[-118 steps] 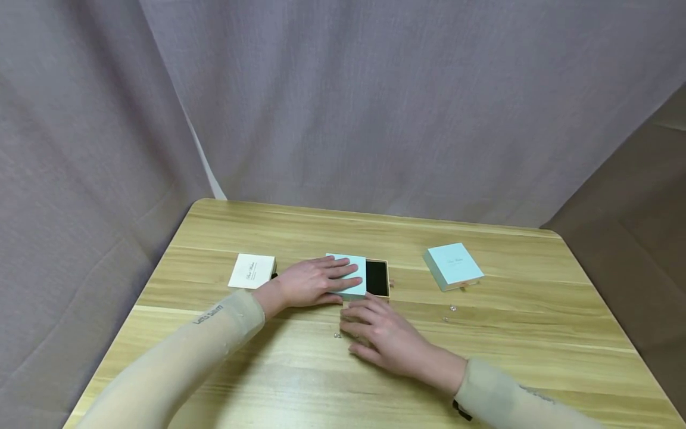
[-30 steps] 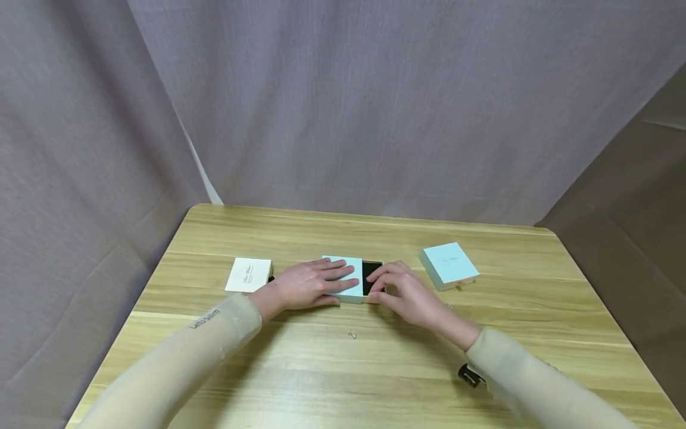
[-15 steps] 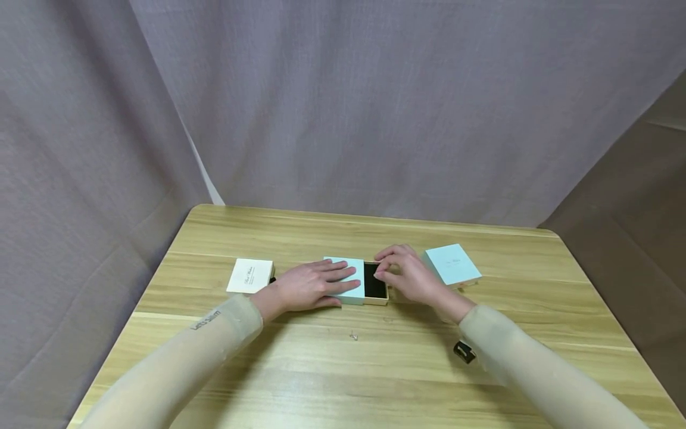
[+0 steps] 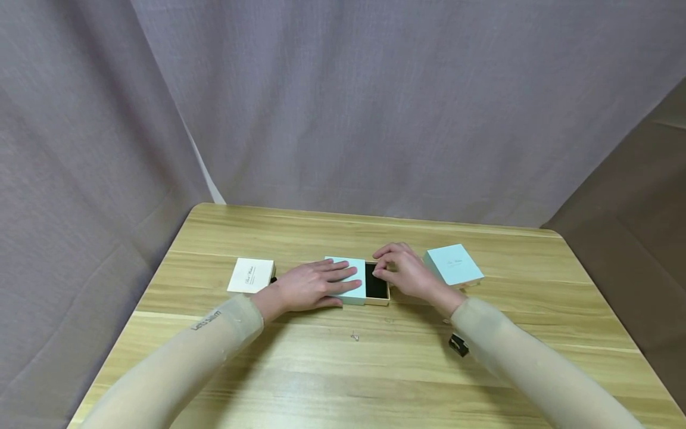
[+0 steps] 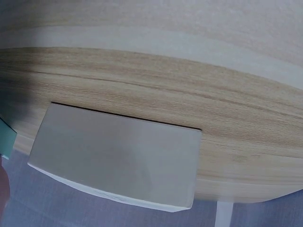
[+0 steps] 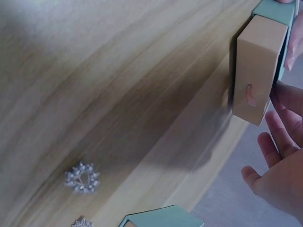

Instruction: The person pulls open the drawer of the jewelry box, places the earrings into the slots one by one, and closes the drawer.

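Note:
My left hand lies with spread, straight fingers on a light-blue jewelry box, whose drawer is pulled out to the right and shows a black pad. Over the drawer's right side is my right hand, thumb and index finger close together at the pad. Whether a small item is between those fingertips cannot be seen. The right wrist view shows the drawer's beige front with a ribbon tab and the right fingers behind it. A tiny sparkling piece lies on the table in front of the box.
A white box stands left of the left hand; it fills much of the left wrist view. Another light-blue box stands at the right. Two sparkling earring-like pieces, one round, lie on the wooden table. Grey curtains hang behind.
The right hand has gone from the table before the box to the drawer, then slightly farther back over the pad. The small piece in front lies farther right. The left hand stays put.

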Tool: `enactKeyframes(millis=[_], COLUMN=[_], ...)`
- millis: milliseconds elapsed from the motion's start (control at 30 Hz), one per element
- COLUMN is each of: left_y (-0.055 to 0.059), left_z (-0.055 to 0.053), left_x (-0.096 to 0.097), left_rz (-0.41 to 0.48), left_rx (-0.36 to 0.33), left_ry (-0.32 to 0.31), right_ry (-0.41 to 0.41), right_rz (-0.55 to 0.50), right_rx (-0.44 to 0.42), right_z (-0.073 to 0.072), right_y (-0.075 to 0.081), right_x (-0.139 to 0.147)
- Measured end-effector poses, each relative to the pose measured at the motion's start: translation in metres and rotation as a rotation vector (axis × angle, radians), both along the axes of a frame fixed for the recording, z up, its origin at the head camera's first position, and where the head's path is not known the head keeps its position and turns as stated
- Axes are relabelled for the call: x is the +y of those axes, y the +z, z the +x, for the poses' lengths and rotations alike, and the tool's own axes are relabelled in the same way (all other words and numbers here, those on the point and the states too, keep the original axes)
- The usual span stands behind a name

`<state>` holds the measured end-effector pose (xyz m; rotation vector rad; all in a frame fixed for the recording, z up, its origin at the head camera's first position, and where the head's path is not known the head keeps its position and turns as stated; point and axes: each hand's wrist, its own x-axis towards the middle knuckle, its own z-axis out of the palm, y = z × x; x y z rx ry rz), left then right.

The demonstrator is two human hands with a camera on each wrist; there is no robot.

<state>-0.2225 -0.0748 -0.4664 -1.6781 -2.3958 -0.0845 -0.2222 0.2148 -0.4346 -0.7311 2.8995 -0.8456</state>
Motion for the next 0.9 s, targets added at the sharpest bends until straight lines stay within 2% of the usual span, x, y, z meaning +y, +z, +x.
enactKeyframes(millis=[533, 900], left_y=[-0.0013, -0.0001], left_z=[0.0009, 0.0017], left_x=[0.0006, -0.0004], left_rz=[0.011, 0.020], left_rx=[0.005, 0.010], left_ry=[-0.004, -0.002], right_ry=[0.060, 0.049], right_rz=[0.036, 0.071], right_rx=[0.015, 0.011], right_z=[-0.0012, -0.0039], right_y=[-0.0061, -0.0044], right_x=[-0.0004, -0.0014])
